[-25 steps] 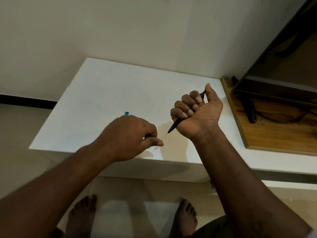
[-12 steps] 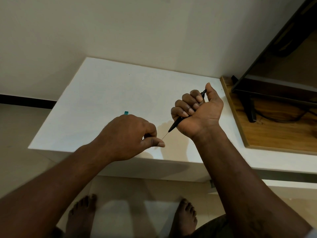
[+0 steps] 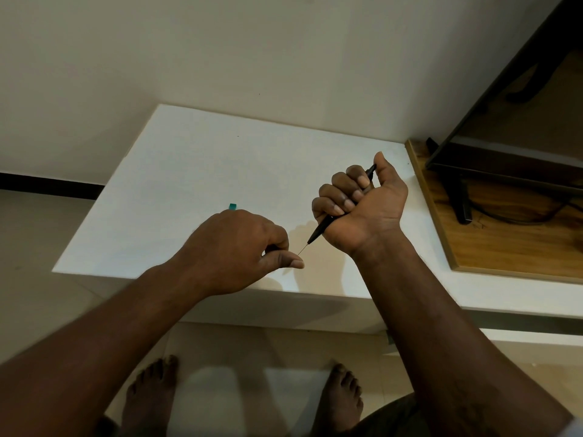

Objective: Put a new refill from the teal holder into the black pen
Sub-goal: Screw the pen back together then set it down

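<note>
My right hand (image 3: 362,206) grips the black pen (image 3: 321,230) in a fist above the white table (image 3: 195,171), its tip pointing down-left. A hair-thin refill (image 3: 303,248) runs from the pen's tip to my left hand (image 3: 243,247), which pinches its other end between thumb and forefinger. Only a corner of the teal holder (image 3: 232,206) shows on the table behind my left hand; the rest is hidden.
A wooden board (image 3: 517,244) lies at the table's right end, carrying a black screen (image 3: 504,146) on its stand with a cable. The wall runs close behind the table. My bare feet stand on the tiled floor below the front edge.
Hardly anything has moved; both hands keep the same grip, with the left thumb shifted very slightly along the refill.
</note>
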### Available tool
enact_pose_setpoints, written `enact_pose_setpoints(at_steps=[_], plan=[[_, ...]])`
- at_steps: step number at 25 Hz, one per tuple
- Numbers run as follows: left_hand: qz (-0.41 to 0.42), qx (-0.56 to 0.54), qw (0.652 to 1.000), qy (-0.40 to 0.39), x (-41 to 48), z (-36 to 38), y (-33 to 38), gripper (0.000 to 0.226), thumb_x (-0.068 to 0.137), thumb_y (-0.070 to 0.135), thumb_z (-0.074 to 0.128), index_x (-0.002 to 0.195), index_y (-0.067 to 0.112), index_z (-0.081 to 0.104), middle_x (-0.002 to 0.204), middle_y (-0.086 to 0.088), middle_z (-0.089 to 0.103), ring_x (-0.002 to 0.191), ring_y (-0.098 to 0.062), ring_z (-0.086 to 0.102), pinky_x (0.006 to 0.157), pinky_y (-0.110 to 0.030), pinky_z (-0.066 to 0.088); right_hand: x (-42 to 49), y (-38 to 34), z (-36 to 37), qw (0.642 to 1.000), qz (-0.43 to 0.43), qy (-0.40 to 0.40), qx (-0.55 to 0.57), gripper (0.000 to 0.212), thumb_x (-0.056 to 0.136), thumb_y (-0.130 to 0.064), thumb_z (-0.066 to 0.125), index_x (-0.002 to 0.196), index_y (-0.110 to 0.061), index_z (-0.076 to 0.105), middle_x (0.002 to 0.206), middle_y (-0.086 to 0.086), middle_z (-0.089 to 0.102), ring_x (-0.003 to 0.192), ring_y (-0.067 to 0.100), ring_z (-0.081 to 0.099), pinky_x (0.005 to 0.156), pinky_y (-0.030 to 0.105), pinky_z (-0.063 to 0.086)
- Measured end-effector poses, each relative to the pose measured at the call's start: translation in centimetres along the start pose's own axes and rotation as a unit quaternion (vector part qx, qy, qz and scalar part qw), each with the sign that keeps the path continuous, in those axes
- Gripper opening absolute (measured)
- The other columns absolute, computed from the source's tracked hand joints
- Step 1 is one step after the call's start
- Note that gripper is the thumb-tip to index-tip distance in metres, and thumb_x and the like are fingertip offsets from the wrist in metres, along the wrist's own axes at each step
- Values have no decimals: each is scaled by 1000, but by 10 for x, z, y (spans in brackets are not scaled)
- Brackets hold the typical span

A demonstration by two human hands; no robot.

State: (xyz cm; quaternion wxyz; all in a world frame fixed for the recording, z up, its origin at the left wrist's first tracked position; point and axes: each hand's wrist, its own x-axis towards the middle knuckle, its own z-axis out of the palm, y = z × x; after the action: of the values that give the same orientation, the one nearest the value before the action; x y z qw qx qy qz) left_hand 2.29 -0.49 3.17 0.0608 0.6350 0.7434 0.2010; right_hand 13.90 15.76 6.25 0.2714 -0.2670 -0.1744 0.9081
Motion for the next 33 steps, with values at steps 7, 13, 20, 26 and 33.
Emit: enact_pose_setpoints(at_steps=[7, 13, 20, 26, 33], plan=[[1, 5, 1000, 3, 0, 1, 0, 66, 81, 83, 30, 84, 33, 72, 70, 14, 64, 62, -9, 56, 54, -24, 35, 1, 4, -1, 1000, 10, -4, -5, 54, 97, -55, 48, 58, -20, 37, 50, -6, 25, 42, 12, 19, 49, 25, 14], [3, 9, 1000, 5, 0, 1, 0, 67, 81, 83, 29, 86, 33, 72, 71, 13, 65, 63, -8, 56, 56, -26, 39, 0, 7, -2, 1000, 17, -9, -10, 54, 97, -55, 49, 58, -20, 37, 50, -6, 26, 41, 12, 19, 49, 25, 14], [8, 10, 1000, 8, 0, 1, 0, 68, 81, 83, 27, 87, 33, 73, 72, 13, 66, 63, -7, 56, 55, -24, 34, 0, 12, 0, 999, 28, -12, -23, 55, 97, -57, 49, 57, -20, 38, 50, -7, 26, 40, 12, 20, 46, 25, 16], [15, 17, 1000, 15, 0, 2, -1, 69, 82, 82, 26, 86, 33, 73, 71, 13, 66, 62, -8, 56, 55, -25, 36, -1, 15, -1, 999, 40, -16, -27, 56, 97, -57, 50, 56, -20, 38, 49, -7, 26, 40, 11, 20, 47, 25, 15], [17, 73, 997, 36, -1, 1, 0, 68, 85, 81, 27, 79, 30, 71, 65, 9, 63, 58, -11, 57, 53, -29, 45, -2, 16, 1, 998, 47, -15, -27, 57, 97, -57, 50, 56, -20, 38, 50, -7, 25, 41, 11, 19, 47, 25, 15]])
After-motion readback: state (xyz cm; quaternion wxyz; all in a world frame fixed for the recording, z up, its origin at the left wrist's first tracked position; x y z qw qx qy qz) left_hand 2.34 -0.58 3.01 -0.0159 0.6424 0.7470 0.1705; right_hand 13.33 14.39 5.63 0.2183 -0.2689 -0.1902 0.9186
